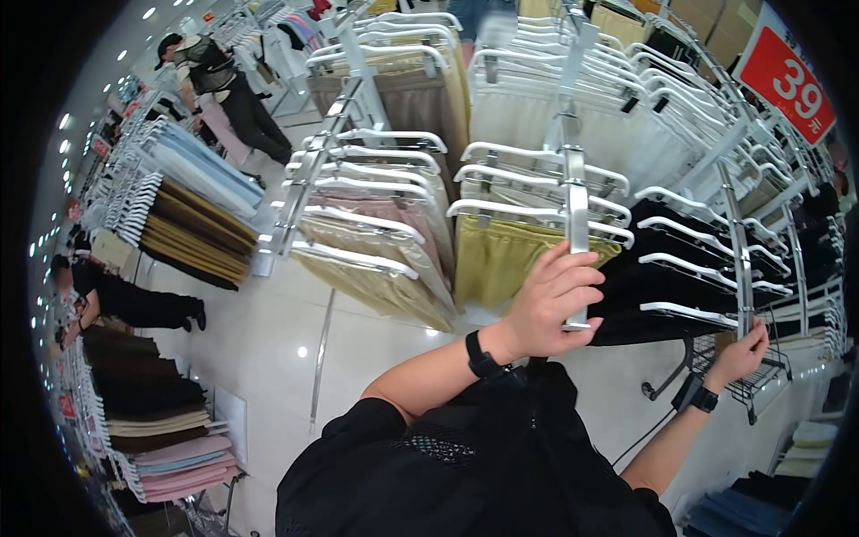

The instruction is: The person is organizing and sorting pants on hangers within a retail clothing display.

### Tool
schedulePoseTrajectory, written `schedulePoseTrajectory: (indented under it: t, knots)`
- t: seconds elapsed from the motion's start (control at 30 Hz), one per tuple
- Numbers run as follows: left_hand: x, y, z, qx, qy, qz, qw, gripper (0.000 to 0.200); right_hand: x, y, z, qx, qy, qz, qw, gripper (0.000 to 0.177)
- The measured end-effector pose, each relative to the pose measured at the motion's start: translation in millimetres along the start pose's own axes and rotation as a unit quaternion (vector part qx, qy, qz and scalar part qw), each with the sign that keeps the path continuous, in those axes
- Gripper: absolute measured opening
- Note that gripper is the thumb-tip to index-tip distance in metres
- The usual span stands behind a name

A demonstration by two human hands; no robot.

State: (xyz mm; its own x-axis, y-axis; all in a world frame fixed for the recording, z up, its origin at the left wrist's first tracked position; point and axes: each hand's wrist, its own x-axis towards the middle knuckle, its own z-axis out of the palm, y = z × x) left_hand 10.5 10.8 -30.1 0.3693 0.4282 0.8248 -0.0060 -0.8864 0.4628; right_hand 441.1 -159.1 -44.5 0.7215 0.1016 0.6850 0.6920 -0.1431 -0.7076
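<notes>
Your left grip (557, 297): grasping flat metal rail (577, 206) end; right grip (741, 358): at second rail (741, 268) tip, closure unclear. Glossy floor (376, 376) open leftward; green garment (499, 255), gathered waist.

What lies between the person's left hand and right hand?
Black cloth garments on slim white hangers hang between the left hand and right hand, as the head view shows.

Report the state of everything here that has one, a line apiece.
Left hand: curled around the center rail
Right hand: at the right rail's near end
Green pants: hanging, upper edge clipped
Black clothes: hanging
Price sign: tilted, 39 showing
Watches: strapped on both wrists
Wire cart: upright, contents unclear
</notes>
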Motion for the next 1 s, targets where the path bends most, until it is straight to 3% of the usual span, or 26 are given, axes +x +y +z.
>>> schedulePoseTrajectory:
  t: [1.0]
  knots:
    - [1,20,4,0.048,0.025,-0.044,0.998,0.025,-5,-11,3,0.048,-0.034,0.007,0.998,0.033]
